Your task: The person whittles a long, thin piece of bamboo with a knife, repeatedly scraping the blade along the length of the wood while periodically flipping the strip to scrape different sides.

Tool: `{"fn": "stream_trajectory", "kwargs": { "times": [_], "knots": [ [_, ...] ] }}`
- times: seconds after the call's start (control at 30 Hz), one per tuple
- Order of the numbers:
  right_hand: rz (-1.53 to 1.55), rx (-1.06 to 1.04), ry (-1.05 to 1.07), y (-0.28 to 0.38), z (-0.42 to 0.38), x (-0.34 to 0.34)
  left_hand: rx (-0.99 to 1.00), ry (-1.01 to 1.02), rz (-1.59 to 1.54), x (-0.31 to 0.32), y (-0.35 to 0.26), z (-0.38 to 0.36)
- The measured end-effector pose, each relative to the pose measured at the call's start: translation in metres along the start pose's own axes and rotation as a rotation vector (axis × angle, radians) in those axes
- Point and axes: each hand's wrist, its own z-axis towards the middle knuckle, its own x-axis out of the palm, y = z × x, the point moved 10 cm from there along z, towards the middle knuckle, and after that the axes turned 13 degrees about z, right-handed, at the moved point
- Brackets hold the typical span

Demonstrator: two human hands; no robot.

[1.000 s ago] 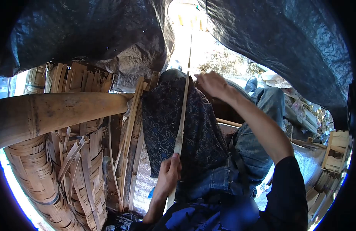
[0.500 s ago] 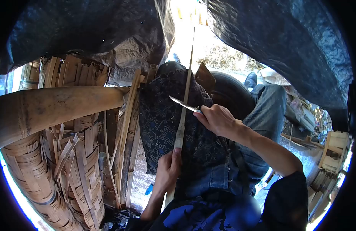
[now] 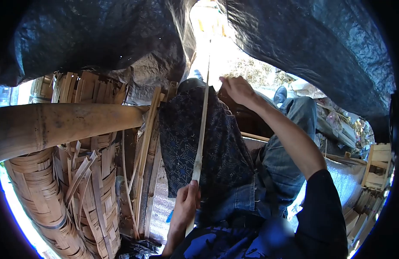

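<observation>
A long, thin bamboo strip (image 3: 202, 134) runs from my lap up toward the bright opening, over a dark patterned cloth (image 3: 180, 142) on my leg. My left hand (image 3: 187, 202) is closed round the strip's lower part, thumb on top. Farther out, my right hand (image 3: 237, 90) is closed just right of the strip's upper part. The knife cannot be made out against the glare there, though the fingers are curled as in a grip.
A thick bamboo pole (image 3: 70, 127) juts in from the left above woven bamboo rolls (image 3: 40, 185). Upright split bamboo pieces (image 3: 147, 159) stand beside my left leg. Dark sheeting (image 3: 303, 43) hangs overhead. Wooden pieces (image 3: 377, 166) lie at the right.
My right hand has moved up and away along the strip, from its middle to near its far end. The knife blade, plain before, no longer shows clearly. My left hand still holds the strip.
</observation>
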Motion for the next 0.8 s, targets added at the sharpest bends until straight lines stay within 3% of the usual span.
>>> {"fn": "stream_trajectory", "kwargs": {
  "times": [0.03,0.07,0.13,0.2,0.33,0.53,0.8],
  "knots": [
    [-0.004,-0.141,-0.122,0.015,-0.004,-0.014,0.002,-0.067,-0.02,-0.007,0.001,0.0],
    [-0.002,-0.152,-0.108,0.029,-0.011,-0.012,0.0,-0.134,-0.045,-0.013,0.004,0.0],
    [0.153,0.008,0.146,0.042,-0.041,0.011,0.031,-0.178,0.026,-0.021,-0.001,0.014],
    [0.176,-0.068,0.263,0.07,-0.078,0.03,0.216,-0.377,0.51,-0.031,-0.043,0.02],
    [0.156,-0.068,0.26,0.107,-0.115,0.024,0.323,-0.518,0.778,-0.021,-0.066,0.024],
    [0.031,0.006,0.274,0.107,-0.123,0.029,0.326,-0.549,1.009,-0.007,-0.071,0.023],
    [-0.003,0.049,0.226,0.08,-0.099,0.038,0.358,-0.587,0.975,-0.004,-0.067,0.019]
  ]
}}
